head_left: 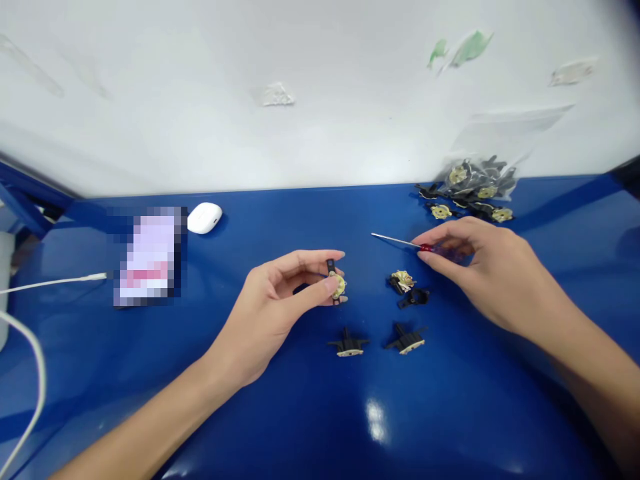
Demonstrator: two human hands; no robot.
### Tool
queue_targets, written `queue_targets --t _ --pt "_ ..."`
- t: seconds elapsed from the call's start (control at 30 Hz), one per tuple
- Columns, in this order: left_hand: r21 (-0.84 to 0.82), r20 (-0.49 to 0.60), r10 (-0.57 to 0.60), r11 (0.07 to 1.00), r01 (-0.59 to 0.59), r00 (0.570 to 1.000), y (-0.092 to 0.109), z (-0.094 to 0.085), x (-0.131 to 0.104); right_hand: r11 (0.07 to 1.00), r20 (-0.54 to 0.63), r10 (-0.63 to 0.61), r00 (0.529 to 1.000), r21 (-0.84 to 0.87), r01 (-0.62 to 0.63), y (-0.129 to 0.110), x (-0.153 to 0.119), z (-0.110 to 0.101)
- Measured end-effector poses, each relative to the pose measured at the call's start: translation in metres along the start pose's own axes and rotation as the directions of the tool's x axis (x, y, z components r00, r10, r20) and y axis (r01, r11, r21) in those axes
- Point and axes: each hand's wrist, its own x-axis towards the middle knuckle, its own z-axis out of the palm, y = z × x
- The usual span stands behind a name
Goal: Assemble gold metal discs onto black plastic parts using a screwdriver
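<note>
Between the thumb and fingers of my left hand (280, 300) is a small black part with a round brass-coloured plate (339, 287). My right hand (485, 273) grips a screwdriver (397, 240) by its red and purple handle, its thin metal shaft pointing left, apart from the held part. Below my left fingers stands a similar black part (349, 343), with another black part (407, 339) to its right. Between my hands lie a brass-coloured piece (403, 280) and a loose black piece (414, 298).
A clear plastic bag (480, 177) with several such parts lies at the back right, more parts (441, 211) loose before it. On the left are a blurred-out phone-like device (150, 260), a white earbud case (205, 218) and a white cable (60, 283). A white wall (320, 147) bounds the blue table (300, 427).
</note>
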Motion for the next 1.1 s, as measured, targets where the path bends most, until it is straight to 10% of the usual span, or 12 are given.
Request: queue_targets --t 0.47,0.83,1.1 --pt "0.606 0.078 0.363 0.723 -0.333 0.929 -0.021 -0.003 0.001 0.997 -0.030 -0.071 0.997 -0.031 0.070 0.004 -0.002 0.004" --pt "0.744 0.121 0.466 0.542 -0.391 0.876 -0.023 -0.007 0.010 0.975 -0.110 -0.218 0.970 0.015 0.221 -0.016 -0.015 0.012" --pt "0.627 0.107 0.455 0.659 -0.415 0.884 -0.025 -0.007 0.006 0.873 -0.015 -0.488 0.873 -0.007 0.488 -0.026 -0.024 0.023"
